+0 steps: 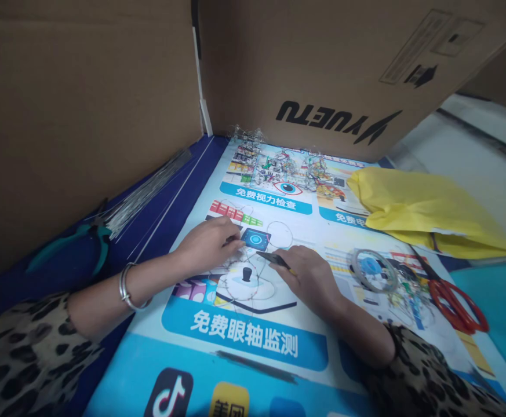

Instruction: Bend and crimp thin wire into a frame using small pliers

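Note:
My right hand point(309, 275) is closed round small pliers point(273, 258), whose dark pointed jaws stick out toward the left. Across from it, my left hand point(218, 242) pinches thin wire, its fingertips close to the plier tips. Fine wire point(258, 267) runs between and below the two hands, over a printed poster point(274, 368). Where exactly the wire ends lie is too fine to make out. The plier handles are mostly hidden in my right palm.
Teal-handled pliers point(100, 243) and a bundle of straight wires point(146, 194) lie at left. Tangled wire pieces point(285, 165) sit at the back. On the right are a clear tape roll point(357, 272), red-handled scissors point(457, 307) and a yellow bag point(426, 205). Cardboard point(322, 58) walls the back.

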A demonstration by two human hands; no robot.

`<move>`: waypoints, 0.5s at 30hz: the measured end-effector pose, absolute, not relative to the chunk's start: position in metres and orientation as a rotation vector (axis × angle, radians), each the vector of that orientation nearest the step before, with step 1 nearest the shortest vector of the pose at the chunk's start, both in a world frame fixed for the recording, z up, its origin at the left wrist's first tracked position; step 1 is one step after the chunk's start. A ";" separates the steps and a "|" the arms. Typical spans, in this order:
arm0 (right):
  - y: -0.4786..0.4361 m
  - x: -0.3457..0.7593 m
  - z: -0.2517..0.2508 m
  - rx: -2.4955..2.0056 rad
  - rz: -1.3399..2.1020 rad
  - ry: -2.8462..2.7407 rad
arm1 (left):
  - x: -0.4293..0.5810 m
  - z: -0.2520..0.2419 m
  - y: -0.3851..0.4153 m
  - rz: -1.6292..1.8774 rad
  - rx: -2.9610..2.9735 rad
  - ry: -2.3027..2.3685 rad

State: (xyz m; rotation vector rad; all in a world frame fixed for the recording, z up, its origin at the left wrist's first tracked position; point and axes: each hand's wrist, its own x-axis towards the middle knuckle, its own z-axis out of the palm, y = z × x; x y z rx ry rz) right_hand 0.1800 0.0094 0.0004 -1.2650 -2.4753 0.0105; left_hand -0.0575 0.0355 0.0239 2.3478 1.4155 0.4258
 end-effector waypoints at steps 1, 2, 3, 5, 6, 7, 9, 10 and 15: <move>0.009 0.180 0.000 -1.270 0.009 -2.478 | -0.057 0.024 0.035 0.418 2.355 1.415; 0.009 0.180 0.000 -1.271 0.005 -2.479 | -0.056 0.025 0.034 0.413 2.361 1.412; 0.009 0.180 0.000 -1.269 -0.002 -2.479 | -0.056 0.025 0.034 0.409 2.364 1.409; 0.009 0.180 -0.001 -1.260 -0.023 -2.477 | -0.055 0.026 0.034 0.406 2.364 1.409; 0.010 0.181 -0.001 -1.253 -0.029 -2.476 | -0.055 0.026 0.034 0.404 2.362 1.411; 0.010 0.181 -0.001 -1.248 -0.032 -2.475 | -0.055 0.026 0.034 0.402 2.360 1.413; 0.010 0.181 -0.001 -1.241 -0.028 -2.473 | -0.054 0.026 0.033 0.405 2.362 1.416; 0.010 0.181 -0.001 -1.240 -0.026 -2.472 | -0.054 0.026 0.033 0.410 2.365 1.418; 0.010 0.181 -0.001 -1.242 -0.044 -2.467 | -0.054 0.025 0.033 0.433 2.370 1.410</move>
